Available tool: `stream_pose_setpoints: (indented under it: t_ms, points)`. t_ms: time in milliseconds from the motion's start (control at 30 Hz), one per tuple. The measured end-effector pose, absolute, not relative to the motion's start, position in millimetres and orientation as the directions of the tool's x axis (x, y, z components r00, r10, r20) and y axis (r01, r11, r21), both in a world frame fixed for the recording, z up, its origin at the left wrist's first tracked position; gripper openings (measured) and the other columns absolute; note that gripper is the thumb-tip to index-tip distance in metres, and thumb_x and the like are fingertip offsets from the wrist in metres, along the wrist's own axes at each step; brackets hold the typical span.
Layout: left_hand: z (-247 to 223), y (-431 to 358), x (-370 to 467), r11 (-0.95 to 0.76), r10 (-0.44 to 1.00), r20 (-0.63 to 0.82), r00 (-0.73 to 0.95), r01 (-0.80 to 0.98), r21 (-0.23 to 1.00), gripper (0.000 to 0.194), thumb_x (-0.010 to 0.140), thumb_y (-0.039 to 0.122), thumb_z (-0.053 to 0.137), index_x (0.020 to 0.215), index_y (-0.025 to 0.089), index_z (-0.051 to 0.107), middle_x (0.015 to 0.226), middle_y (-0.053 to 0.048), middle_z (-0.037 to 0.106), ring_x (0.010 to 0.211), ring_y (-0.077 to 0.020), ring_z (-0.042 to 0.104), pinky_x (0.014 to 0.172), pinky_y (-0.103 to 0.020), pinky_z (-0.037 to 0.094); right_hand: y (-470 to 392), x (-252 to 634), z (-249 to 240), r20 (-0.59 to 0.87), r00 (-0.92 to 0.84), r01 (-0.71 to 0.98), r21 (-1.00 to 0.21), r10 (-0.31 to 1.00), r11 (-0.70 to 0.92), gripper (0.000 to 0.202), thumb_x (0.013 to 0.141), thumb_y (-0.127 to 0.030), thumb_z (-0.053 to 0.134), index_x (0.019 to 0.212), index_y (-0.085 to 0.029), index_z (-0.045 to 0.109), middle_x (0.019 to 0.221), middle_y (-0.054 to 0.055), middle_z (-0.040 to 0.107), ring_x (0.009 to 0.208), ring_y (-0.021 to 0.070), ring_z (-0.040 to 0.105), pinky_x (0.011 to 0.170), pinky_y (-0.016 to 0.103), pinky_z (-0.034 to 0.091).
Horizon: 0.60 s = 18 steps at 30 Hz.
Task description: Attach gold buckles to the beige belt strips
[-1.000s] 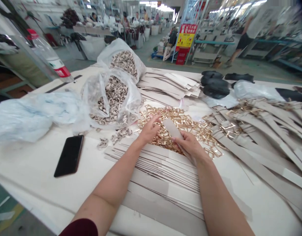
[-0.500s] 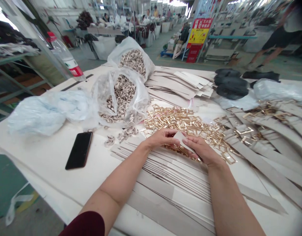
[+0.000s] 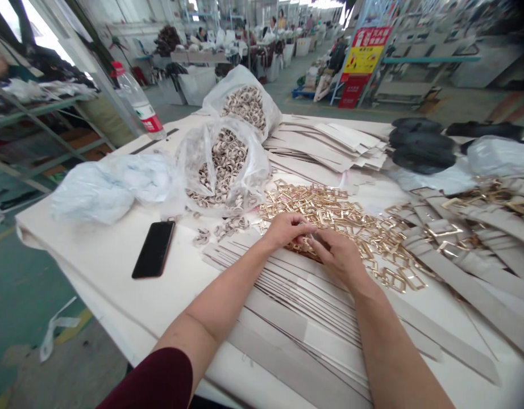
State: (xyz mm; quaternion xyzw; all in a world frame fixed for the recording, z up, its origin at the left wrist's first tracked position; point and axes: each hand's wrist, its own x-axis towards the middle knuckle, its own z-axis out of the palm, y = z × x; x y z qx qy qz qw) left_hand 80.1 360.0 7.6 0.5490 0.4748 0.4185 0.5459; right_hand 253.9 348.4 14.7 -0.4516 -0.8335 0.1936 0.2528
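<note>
My left hand (image 3: 288,230) and my right hand (image 3: 339,254) meet over the near edge of a heap of gold rectangular buckles (image 3: 313,207). The fingertips of both hands are pinched together, almost touching. Whatever is between them is small and mostly covered by the fingers, so I cannot make it out. Beneath my wrists lies a row of overlapping light grey straps (image 3: 287,307). To the left of the buckles, small beige loops (image 3: 230,227) are scattered on the table.
Clear plastic bags hold beige loops (image 3: 225,156). A black phone (image 3: 154,250) and a crumpled plastic bag (image 3: 91,190) lie left. Flat grey strips (image 3: 325,142) are stacked behind. Straps with buckles (image 3: 479,255) pile up at right, near black bundles (image 3: 421,147). A bottle (image 3: 140,105) stands far left.
The pale strap end that showed between my hands is now hidden from sight. My fingers have drawn closer together, and the view has swung slightly left.
</note>
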Motion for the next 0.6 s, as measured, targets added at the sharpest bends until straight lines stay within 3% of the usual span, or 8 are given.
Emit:
stream_pose_setpoints:
  t_ms: [100, 233, 300, 400, 500, 600]
  points:
    - [21, 365, 75, 0.030, 0.969, -0.072, 0.237, 0.176, 0.984, 0.029, 0.072, 0.036, 0.067, 0.089, 0.013, 0.066, 0.064, 0.000, 0.063, 0.051, -0.0082, 0.059, 0.048, -0.017, 0.045, 351, 256, 3, 0.276, -0.447, 0.667, -0.532, 0.851, 0.522, 0.034, 0.090, -0.040, 0.040, 0.095, -0.019, 0.067, 0.086, 0.008, 0.066, 0.076, 0.0193, 0.057, 0.068, 0.030, 0.040]
    - [57, 353, 35, -0.131, 0.987, 0.079, 0.142, 0.402, 0.906, 0.028, 0.075, 0.033, 0.064, 0.097, 0.016, 0.067, 0.085, -0.004, 0.068, 0.061, -0.0089, 0.063, 0.051, -0.017, 0.045, 353, 261, -1, 0.280, -0.427, 0.674, -0.535, 0.860, 0.510, 0.037, 0.089, -0.045, 0.041, 0.081, -0.019, 0.066, 0.076, 0.007, 0.065, 0.069, 0.0175, 0.055, 0.065, 0.028, 0.038]
    - [70, 334, -2, -0.151, 0.988, 0.117, 0.097, 0.542, 0.826, 0.024, 0.078, 0.035, 0.060, 0.089, 0.016, 0.070, 0.076, -0.002, 0.068, 0.061, -0.0095, 0.062, 0.054, -0.018, 0.045, 353, 262, 0, 0.278, -0.437, 0.665, -0.541, 0.855, 0.515, 0.039, 0.089, -0.046, 0.040, 0.079, -0.018, 0.066, 0.075, 0.006, 0.064, 0.068, 0.0170, 0.055, 0.064, 0.027, 0.037]
    - [73, 300, -61, -0.030, 0.997, 0.075, -0.028, 0.745, 0.667, 0.026, 0.080, 0.039, 0.056, 0.078, 0.017, 0.070, 0.059, 0.000, 0.064, 0.055, -0.0110, 0.058, 0.052, -0.020, 0.043, 352, 260, 3, 0.297, -0.446, 0.624, -0.573, 0.845, 0.531, 0.040, 0.090, -0.047, 0.040, 0.079, -0.018, 0.066, 0.076, 0.006, 0.065, 0.068, 0.0165, 0.055, 0.064, 0.027, 0.037]
    - [54, 279, -92, 0.039, 0.997, 0.042, -0.071, 0.850, 0.526, 0.023, 0.081, 0.033, 0.055, 0.084, 0.019, 0.072, 0.068, -0.002, 0.069, 0.061, -0.0137, 0.060, 0.058, -0.024, 0.044, 349, 256, 4, 0.311, -0.465, 0.580, -0.601, 0.829, 0.551, 0.039, 0.090, -0.047, 0.041, 0.076, -0.018, 0.065, 0.075, 0.005, 0.065, 0.067, 0.0152, 0.054, 0.064, 0.026, 0.037]
    - [31, 278, -91, -0.046, 0.999, 0.029, 0.037, 0.918, 0.393, 0.020, 0.079, 0.026, 0.055, 0.087, 0.022, 0.073, 0.084, -0.003, 0.071, 0.075, -0.0170, 0.062, 0.068, -0.026, 0.044, 346, 254, 4, 0.292, -0.489, 0.575, -0.601, 0.822, 0.555, 0.039, 0.090, -0.046, 0.042, 0.073, -0.019, 0.063, 0.072, 0.004, 0.064, 0.066, 0.0147, 0.054, 0.064, 0.025, 0.037]
